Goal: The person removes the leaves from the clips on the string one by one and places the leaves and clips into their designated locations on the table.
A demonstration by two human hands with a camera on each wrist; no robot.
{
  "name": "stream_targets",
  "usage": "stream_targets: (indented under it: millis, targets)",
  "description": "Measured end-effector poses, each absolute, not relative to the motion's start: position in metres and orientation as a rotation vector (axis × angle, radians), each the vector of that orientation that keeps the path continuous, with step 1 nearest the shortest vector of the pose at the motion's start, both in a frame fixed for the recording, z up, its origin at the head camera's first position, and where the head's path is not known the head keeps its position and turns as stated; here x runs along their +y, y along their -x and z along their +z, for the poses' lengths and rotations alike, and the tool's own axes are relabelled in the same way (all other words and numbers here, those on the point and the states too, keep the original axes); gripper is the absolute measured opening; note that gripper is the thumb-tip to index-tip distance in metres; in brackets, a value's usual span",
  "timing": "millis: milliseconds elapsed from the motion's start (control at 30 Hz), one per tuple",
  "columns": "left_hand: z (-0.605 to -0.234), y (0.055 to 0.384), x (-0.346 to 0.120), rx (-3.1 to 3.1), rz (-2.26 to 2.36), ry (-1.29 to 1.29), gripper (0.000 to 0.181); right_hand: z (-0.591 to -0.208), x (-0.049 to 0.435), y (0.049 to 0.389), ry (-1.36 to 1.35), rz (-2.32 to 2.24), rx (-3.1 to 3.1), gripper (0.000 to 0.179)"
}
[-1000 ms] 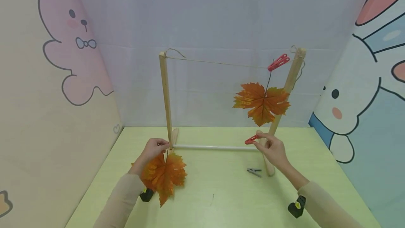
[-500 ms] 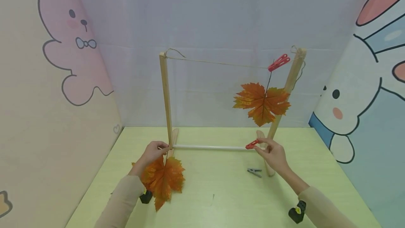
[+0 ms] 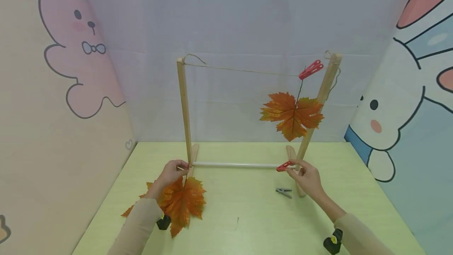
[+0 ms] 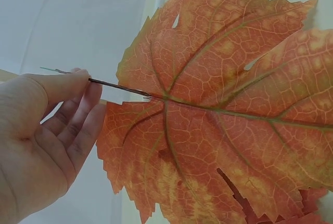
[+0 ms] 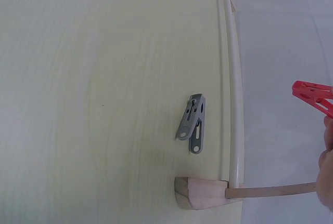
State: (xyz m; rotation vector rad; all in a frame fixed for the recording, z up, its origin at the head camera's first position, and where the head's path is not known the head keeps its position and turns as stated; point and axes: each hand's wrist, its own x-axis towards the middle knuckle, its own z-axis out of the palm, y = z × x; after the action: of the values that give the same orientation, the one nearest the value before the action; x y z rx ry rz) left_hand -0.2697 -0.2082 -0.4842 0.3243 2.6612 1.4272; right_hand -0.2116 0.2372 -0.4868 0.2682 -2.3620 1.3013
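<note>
My left hand (image 3: 173,173) pinches the dark stem (image 4: 117,86) of an orange artificial maple leaf (image 4: 208,94) between thumb and fingers, and the leaf hangs below. In my right hand (image 3: 307,177) a red clothespin (image 3: 284,166) is pinched by its handle end; only part of that hand shows in the right wrist view. Another red clothespin (image 3: 311,69) clips a second maple leaf (image 3: 293,116) by its stem to the string (image 3: 244,70) near the right post. On the table lies a grey clothespin (image 5: 193,123).
A wooden frame holds the string between its left post (image 3: 184,109) and right post (image 3: 327,82). A white rod (image 3: 237,165) joins the posts low down. More orange leaf (image 3: 129,210) shows on the table beside my left forearm. A white cloth backdrop (image 3: 226,23) stands behind.
My right hand has lowered slightly with the red clothespin. My left hand has sunk a little with its leaf, and more of the leaf on the table shows behind the forearm.
</note>
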Motion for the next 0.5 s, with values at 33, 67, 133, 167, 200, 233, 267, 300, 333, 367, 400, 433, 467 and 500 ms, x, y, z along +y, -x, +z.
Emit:
stream_targets:
  millis: [33,67,133,167,200,233,267,300,333,367,400,433,467,500]
  targets:
    - [-0.485,0.270,-0.208,2.662,1.428,-0.312,0.016,-0.488,0.238,0.212,-0.268,1.293,-2.360,0.023]
    - [-0.485,0.270,-0.207,2.663,1.430,-0.306,0.017,-0.490,0.238,0.212,-0.266,1.294,-2.356,0.023]
    - [-0.487,0.270,-0.207,2.661,1.437,-0.303,0.016,-0.493,0.239,0.212,-0.251,1.298,-2.356,0.023]
    - [-0.489,0.270,-0.207,2.656,1.445,-0.307,0.016,-0.499,0.242,0.214,-0.247,1.295,-2.358,0.023]
    - [-0.490,0.270,-0.207,2.653,1.450,-0.311,0.017,-0.501,0.242,0.214,-0.242,1.296,-2.358,0.023]
    - [-0.491,0.270,-0.207,2.648,1.455,-0.312,0.018,-0.502,0.242,0.214,-0.236,1.303,-2.357,0.023]
    - [-0.493,0.270,-0.207,2.644,1.455,-0.317,0.019,-0.503,0.243,0.214,-0.232,1.308,-2.354,0.024]
    - [-0.495,0.270,-0.207,2.639,1.460,-0.313,0.020,-0.505,0.243,0.213,-0.230,1.304,-2.355,0.024]
    - [-0.497,0.270,-0.208,2.637,1.463,-0.309,0.021,-0.506,0.244,0.213,-0.226,1.304,-2.354,0.025]
    - [-0.498,0.269,-0.207,2.631,1.472,-0.298,0.022,-0.507,0.244,0.213,-0.224,1.298,-2.351,0.025]
    - [-0.500,0.269,-0.208,2.628,1.479,-0.290,0.023,-0.508,0.244,0.213,-0.219,1.293,-2.349,0.025]
    - [-0.502,0.269,-0.208,2.629,1.483,-0.293,0.023,-0.509,0.244,0.212,-0.212,1.283,-2.350,0.025]
    - [-0.504,0.268,-0.208,2.628,1.493,-0.289,0.024,-0.511,0.245,0.212,-0.201,1.272,-2.351,0.025]
    - [-0.505,0.268,-0.208,2.625,1.507,-0.275,0.025,-0.512,0.245,0.212,-0.190,1.270,-2.350,0.024]
